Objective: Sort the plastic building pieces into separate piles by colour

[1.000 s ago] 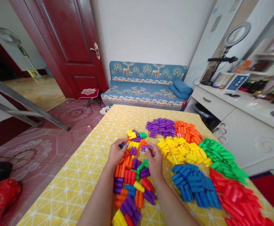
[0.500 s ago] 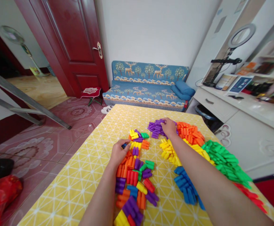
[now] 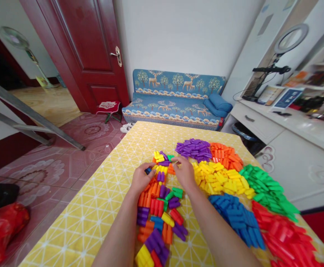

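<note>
Small plastic pieces shaped like tubes lie in a mixed-colour heap [image 3: 156, 209] down the middle of the yellow patterned table. My left hand [image 3: 141, 179] is at the heap's upper left edge, thumb and fingers bent around a dark blue plastic piece [image 3: 148, 170] that is partly covered. Across from it, my right hand [image 3: 183, 172] reaches in at the upper right side, beside an orange piece [image 3: 171, 169] and a green piece [image 3: 170, 157]. Its thumb and index finger are slightly apart, with no piece visible between them. A purple pile [image 3: 193, 149] lies just beyond it.
Single-colour piles fill the table's right side: orange [image 3: 226, 156], yellow [image 3: 221, 178], green [image 3: 267, 191], blue [image 3: 237, 217] and red [image 3: 285, 233]. Past the far edge of the table [image 3: 147, 135] stands a blue patterned sofa [image 3: 175, 104]. A white cabinet [image 3: 295, 159] is at the right.
My right hand has left the purple pile and come back left and nearer, to the mixed heap. My left hand stays at the blue piece. The view has shifted slightly.
</note>
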Action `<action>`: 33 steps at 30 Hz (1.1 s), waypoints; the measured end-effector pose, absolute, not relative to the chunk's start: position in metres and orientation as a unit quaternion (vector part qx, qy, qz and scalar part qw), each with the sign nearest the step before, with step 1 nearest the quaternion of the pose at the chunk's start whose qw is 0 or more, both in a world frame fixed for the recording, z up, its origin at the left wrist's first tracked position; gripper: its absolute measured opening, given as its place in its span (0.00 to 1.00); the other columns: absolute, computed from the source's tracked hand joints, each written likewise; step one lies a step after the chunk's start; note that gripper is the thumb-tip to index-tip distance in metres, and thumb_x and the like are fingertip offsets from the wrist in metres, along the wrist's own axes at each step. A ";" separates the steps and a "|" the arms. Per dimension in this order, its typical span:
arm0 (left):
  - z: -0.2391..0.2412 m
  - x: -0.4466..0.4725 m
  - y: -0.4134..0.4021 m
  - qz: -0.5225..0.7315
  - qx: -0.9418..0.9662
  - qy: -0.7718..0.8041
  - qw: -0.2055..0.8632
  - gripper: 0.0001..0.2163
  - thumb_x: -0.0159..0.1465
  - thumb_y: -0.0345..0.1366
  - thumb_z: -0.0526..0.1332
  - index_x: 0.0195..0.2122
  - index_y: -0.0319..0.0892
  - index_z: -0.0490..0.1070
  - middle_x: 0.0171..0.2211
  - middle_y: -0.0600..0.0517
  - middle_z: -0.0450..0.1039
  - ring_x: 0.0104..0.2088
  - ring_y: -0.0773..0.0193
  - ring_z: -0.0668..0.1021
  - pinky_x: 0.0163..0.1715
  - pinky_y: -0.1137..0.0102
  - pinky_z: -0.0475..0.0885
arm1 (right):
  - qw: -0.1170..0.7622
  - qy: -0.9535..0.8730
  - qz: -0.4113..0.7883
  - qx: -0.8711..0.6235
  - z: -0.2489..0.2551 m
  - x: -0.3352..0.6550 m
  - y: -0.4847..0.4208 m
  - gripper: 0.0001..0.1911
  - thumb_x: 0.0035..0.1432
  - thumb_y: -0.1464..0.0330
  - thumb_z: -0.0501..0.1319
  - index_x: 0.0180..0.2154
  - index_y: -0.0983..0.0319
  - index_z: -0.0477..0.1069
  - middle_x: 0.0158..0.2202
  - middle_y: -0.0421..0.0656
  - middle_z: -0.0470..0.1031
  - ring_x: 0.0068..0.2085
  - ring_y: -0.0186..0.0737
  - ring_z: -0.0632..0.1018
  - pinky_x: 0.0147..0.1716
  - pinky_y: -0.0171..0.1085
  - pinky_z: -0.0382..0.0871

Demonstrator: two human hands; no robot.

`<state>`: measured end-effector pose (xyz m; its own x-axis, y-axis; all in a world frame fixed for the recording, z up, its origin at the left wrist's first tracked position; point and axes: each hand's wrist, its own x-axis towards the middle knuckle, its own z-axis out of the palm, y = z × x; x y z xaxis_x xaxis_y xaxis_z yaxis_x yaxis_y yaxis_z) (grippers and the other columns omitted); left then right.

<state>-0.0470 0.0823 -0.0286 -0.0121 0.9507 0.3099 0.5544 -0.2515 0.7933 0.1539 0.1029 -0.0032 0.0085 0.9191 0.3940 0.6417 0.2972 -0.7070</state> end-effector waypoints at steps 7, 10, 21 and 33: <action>-0.023 -0.046 0.078 0.385 0.701 0.557 0.225 0.21 0.52 0.29 0.60 0.48 0.44 0.75 0.48 0.49 0.77 0.49 0.56 0.76 0.54 0.59 0.67 | 0.395 -0.728 0.141 -0.542 -0.027 0.123 0.062 0.26 0.50 0.80 0.55 0.49 0.56 0.73 0.49 0.44 0.73 0.51 0.49 0.69 0.54 0.49 0.63; -0.020 -0.046 0.077 0.380 0.703 0.556 0.228 0.21 0.53 0.30 0.61 0.49 0.45 0.75 0.49 0.49 0.76 0.50 0.55 0.76 0.54 0.58 0.67 | 0.412 -0.719 0.153 -0.539 -0.028 0.122 0.061 0.26 0.51 0.80 0.54 0.50 0.55 0.72 0.48 0.44 0.72 0.51 0.48 0.69 0.54 0.48 0.64; -0.025 -0.047 0.079 0.403 0.703 0.501 0.304 0.24 0.52 0.30 0.62 0.52 0.49 0.73 0.48 0.53 0.77 0.50 0.58 0.76 0.56 0.60 0.67 | 0.515 -0.672 0.307 -0.435 -0.026 0.121 0.057 0.24 0.51 0.80 0.52 0.47 0.57 0.72 0.43 0.43 0.68 0.37 0.36 0.72 0.35 0.34 0.72; -0.024 -0.042 0.077 0.454 0.645 0.483 0.379 0.21 0.51 0.27 0.62 0.48 0.43 0.76 0.45 0.50 0.78 0.46 0.58 0.78 0.51 0.64 0.70 | 0.524 -0.657 0.270 -0.470 -0.025 0.123 0.057 0.09 0.57 0.73 0.56 0.36 0.59 0.74 0.37 0.43 0.73 0.40 0.39 0.75 0.38 0.36 0.70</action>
